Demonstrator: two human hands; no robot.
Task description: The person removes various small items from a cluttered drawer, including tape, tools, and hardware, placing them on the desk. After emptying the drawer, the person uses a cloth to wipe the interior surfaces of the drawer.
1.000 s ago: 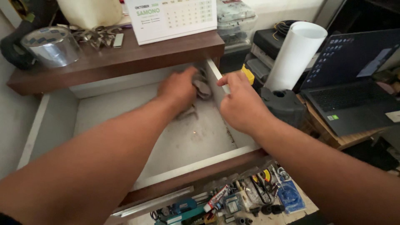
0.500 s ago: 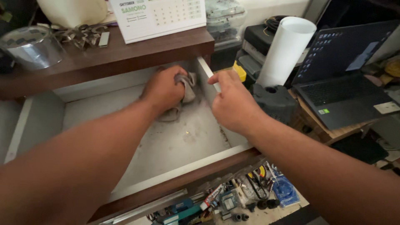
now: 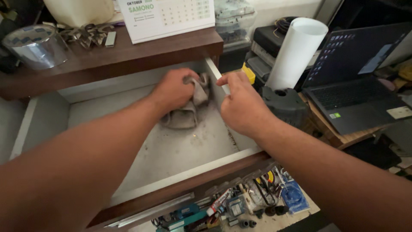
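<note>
Rag (image 3: pixel 189 114) sits bunched in the drawer's (image 3: pixel 171 150) far right corner, clenched under your left hand (image 3: pixel 174 90), while your right hand (image 3: pixel 240 107) pinches the right wall just beside it.

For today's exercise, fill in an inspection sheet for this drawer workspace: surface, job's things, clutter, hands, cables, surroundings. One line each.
Surface: open drawer, pale floor smudged with dark dust.
Job's things: grey cloth bunched in the far right corner.
Clutter: lower drawer crammed with small tools and parts.
Hands: left hand grips the cloth; right hand pinches the drawer's right wall.
Cables: dark coil behind the white roll.
Surroundings: wooden shelf with tape roll and desk calendar; open laptop to the right.
</note>
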